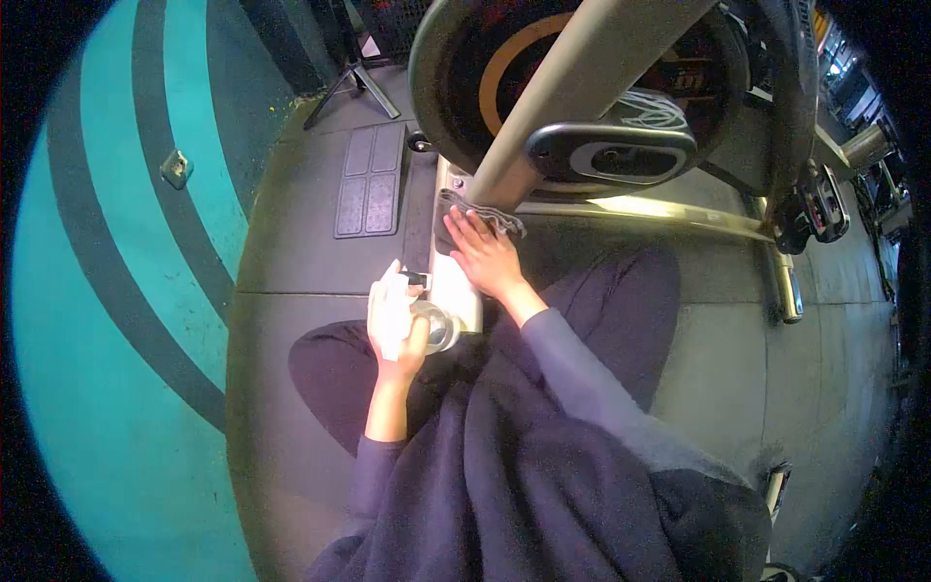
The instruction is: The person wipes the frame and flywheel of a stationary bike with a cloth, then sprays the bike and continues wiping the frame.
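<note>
In the head view my right hand lies flat with fingers extended, pressing a dark grey cloth against the exercise bike's pale base bar. The cloth is bunched beyond my fingertips. On the other side of the bar, my left hand is wrapped round a clear spray bottle. A dark nozzle shows above the fingers, pointing toward the bar. Bright glare washes out part of this hand and the bottle.
The bike's flywheel housing and slanted frame tube rise ahead. A pedal juts out at right. A black ribbed pad lies on the floor near a tripod stand. A teal-striped wall borders the left.
</note>
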A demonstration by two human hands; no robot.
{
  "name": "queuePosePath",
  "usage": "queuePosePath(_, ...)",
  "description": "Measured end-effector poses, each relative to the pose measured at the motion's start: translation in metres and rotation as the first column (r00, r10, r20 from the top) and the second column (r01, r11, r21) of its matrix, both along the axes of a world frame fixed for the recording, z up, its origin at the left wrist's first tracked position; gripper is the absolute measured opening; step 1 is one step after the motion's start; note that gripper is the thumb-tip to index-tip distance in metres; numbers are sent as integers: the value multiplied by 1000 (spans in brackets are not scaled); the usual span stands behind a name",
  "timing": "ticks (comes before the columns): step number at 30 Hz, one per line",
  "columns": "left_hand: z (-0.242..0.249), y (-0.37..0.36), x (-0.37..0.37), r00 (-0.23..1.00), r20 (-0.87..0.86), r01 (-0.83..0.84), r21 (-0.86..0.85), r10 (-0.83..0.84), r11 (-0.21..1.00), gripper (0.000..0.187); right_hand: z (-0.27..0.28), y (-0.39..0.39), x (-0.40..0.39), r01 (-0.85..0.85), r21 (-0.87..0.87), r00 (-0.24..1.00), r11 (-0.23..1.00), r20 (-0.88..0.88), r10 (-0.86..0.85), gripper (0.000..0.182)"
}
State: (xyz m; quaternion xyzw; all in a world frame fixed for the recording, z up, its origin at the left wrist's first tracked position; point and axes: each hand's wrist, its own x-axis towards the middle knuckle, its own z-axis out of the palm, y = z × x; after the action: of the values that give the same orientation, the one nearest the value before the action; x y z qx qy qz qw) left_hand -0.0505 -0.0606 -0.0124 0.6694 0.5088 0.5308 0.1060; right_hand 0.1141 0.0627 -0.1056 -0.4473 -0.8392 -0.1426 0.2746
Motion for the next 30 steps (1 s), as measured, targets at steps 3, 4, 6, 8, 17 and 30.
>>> queuePosePath(3,2,-1,-1,998,-69,-6,24,7,1000,39,17,9,6,-18,-10,1000,1000,-25,18,62)
queuePosePath(4,1,-2,-1,999,-37,5,-1,-5,1000,40,35,11,8,1,13,998,1000,-64,-1,63)
queuePosePath(6,0,-2,-2,999,27,32,-51,-31,998,41,71,17,8,97,119,989,988,-121,-83,63)
queuePosePath(8,-2,-1,-2,999,38,32,-49,-30,998,43,83,22,9,147,195,981,970,-155,-117,63)
queuePosePath(17,-4,3,-3,1000,-7,14,-10,-14,1000,35,21,22,-23,337,257,916,906,-310,-253,64)
queuePosePath(30,1,-5,0,999,24,22,-37,-21,999,35,56,13,-37,366,20,711,930,-652,-266,67)
